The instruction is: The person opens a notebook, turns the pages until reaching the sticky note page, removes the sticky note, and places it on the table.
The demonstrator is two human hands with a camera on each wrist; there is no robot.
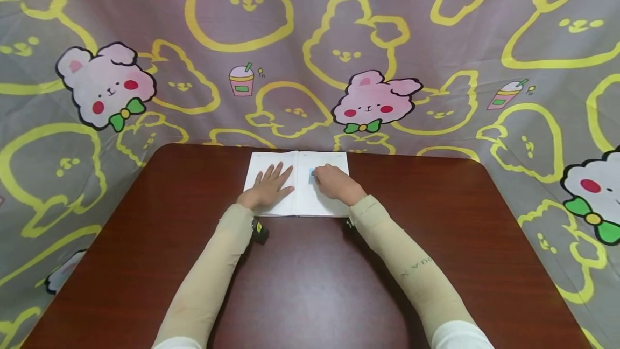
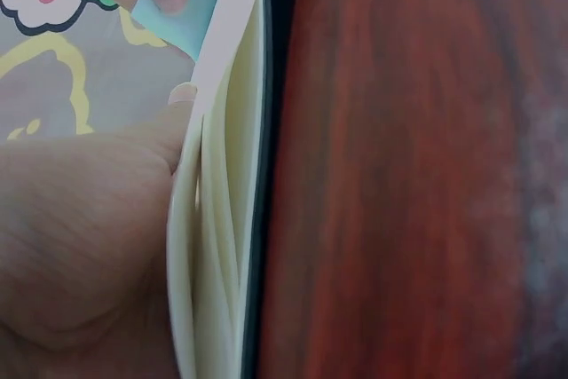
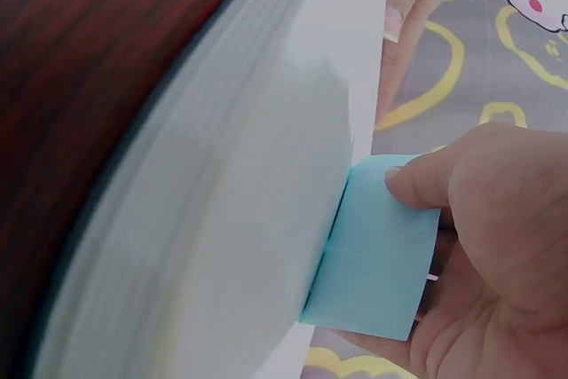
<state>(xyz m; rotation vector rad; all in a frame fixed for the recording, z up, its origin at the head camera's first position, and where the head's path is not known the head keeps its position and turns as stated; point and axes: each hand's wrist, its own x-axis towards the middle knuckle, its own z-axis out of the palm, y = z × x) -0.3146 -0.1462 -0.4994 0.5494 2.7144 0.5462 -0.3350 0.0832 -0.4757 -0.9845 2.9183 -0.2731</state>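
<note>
An open notebook (image 1: 322, 203) with white pages lies near the far edge of the table. My left hand (image 1: 267, 187) rests on its left page, fingers spread. Over the right page, my right hand (image 1: 336, 182) pinches a flat light blue piece (image 3: 373, 255) between thumb and curled fingers. One edge of this piece meets the page in the right wrist view, and the rest tilts up into the hand. From the left wrist, the light blue piece (image 2: 191, 6) shows under the right thumb, beyond the left thumb. Several loose page edges fan out at the notebook's near side.
The dark reddish-brown table (image 1: 315, 279) extends around the notebook. Behind it hangs a grey curtain (image 1: 286, 58) printed with yellow outlines and pink rabbits. A small black device (image 1: 260, 231) sits under the left wrist.
</note>
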